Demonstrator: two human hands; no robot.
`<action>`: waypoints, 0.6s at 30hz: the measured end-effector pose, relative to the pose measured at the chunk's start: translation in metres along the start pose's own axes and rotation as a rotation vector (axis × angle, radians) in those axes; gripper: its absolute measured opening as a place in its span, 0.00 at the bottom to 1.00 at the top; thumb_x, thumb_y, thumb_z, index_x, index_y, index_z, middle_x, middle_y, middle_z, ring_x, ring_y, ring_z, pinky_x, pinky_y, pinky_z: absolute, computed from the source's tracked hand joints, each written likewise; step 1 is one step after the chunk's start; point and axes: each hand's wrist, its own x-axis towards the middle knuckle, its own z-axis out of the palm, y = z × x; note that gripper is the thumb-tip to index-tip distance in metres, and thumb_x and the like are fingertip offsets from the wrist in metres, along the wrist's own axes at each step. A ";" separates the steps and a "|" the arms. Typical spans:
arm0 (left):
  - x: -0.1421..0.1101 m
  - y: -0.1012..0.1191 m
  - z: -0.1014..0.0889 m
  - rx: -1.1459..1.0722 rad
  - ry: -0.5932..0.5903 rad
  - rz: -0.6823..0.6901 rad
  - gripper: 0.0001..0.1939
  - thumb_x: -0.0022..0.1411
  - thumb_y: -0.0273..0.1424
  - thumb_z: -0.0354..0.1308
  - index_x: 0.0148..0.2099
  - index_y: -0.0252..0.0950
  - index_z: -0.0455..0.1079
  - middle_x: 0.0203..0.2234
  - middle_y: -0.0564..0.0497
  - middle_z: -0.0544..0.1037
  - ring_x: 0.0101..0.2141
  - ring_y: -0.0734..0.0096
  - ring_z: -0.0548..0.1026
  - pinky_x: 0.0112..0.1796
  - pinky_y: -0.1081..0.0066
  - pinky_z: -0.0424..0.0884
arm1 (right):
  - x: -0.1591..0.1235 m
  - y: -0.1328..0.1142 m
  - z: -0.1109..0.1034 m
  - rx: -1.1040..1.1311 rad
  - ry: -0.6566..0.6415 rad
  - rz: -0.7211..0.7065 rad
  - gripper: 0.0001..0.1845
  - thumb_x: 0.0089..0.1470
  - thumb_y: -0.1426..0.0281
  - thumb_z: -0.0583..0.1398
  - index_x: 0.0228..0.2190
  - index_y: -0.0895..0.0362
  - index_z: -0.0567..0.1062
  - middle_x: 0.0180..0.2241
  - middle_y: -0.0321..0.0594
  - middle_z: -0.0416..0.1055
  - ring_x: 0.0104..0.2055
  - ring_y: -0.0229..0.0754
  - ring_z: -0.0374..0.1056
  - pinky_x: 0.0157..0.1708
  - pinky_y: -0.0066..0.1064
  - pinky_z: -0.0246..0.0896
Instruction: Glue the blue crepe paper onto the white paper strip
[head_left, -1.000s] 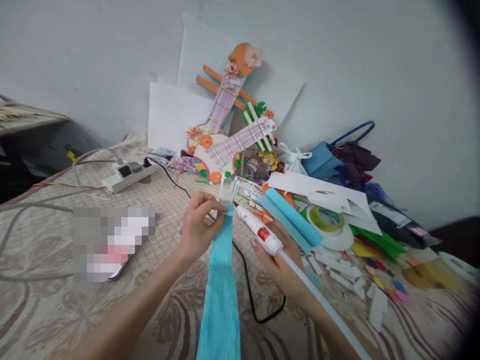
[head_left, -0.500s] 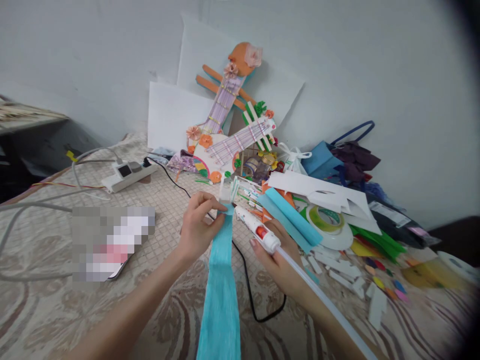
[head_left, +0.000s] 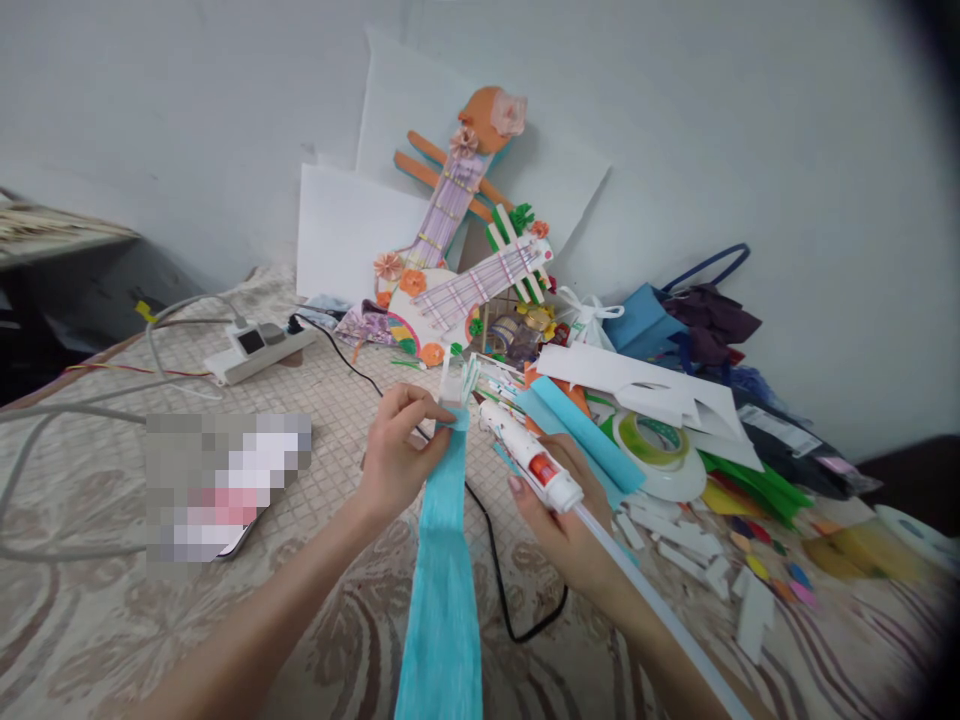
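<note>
My left hand (head_left: pixel 397 452) pinches the top end of a long turquoise crepe paper strip (head_left: pixel 442 590) that trails toward me over the patterned cloth. My right hand (head_left: pixel 559 515) is closed around a white glue gun (head_left: pixel 529 458) with a red mark, its nozzle pointing up-left a short way from the pinched end of the strip. A translucent glue stick (head_left: pixel 637 590) sticks out of its back toward the lower right. A black cord (head_left: pixel 495 570) runs under the strip.
Paper guitar crafts (head_left: pixel 457 270) lean on white boards at the wall. A white power strip (head_left: pixel 259 350) lies left. Folded blue paper (head_left: pixel 581 430), a tape roll (head_left: pixel 652 445), white sheets, coloured scraps and a blue bag (head_left: pixel 652 315) crowd the right. A blurred patch (head_left: pixel 225 485) sits left.
My right hand with the glue gun has drawn slightly to the right and toward me, away from the strip's pinched end. My left hand stays put.
</note>
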 end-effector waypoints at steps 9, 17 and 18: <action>-0.001 -0.001 0.001 0.001 -0.001 0.005 0.11 0.56 0.17 0.59 0.35 0.38 0.74 0.33 0.53 0.70 0.37 0.69 0.71 0.39 0.68 0.69 | -0.005 0.007 0.006 -0.084 -0.042 -0.035 0.04 0.63 0.69 0.54 0.34 0.54 0.65 0.32 0.39 0.67 0.38 0.46 0.67 0.39 0.34 0.65; -0.001 -0.001 0.001 -0.001 -0.002 -0.006 0.10 0.57 0.17 0.58 0.36 0.38 0.74 0.33 0.52 0.70 0.37 0.69 0.72 0.39 0.68 0.69 | -0.004 0.008 0.007 -0.042 -0.034 0.001 0.05 0.63 0.68 0.54 0.34 0.53 0.68 0.31 0.39 0.69 0.39 0.47 0.68 0.41 0.35 0.67; -0.001 0.000 0.001 0.000 -0.004 -0.010 0.10 0.57 0.18 0.58 0.36 0.38 0.74 0.33 0.52 0.70 0.37 0.69 0.72 0.40 0.67 0.69 | -0.003 0.008 0.006 -0.023 -0.033 0.010 0.05 0.63 0.68 0.55 0.34 0.53 0.68 0.32 0.39 0.69 0.40 0.47 0.68 0.41 0.36 0.67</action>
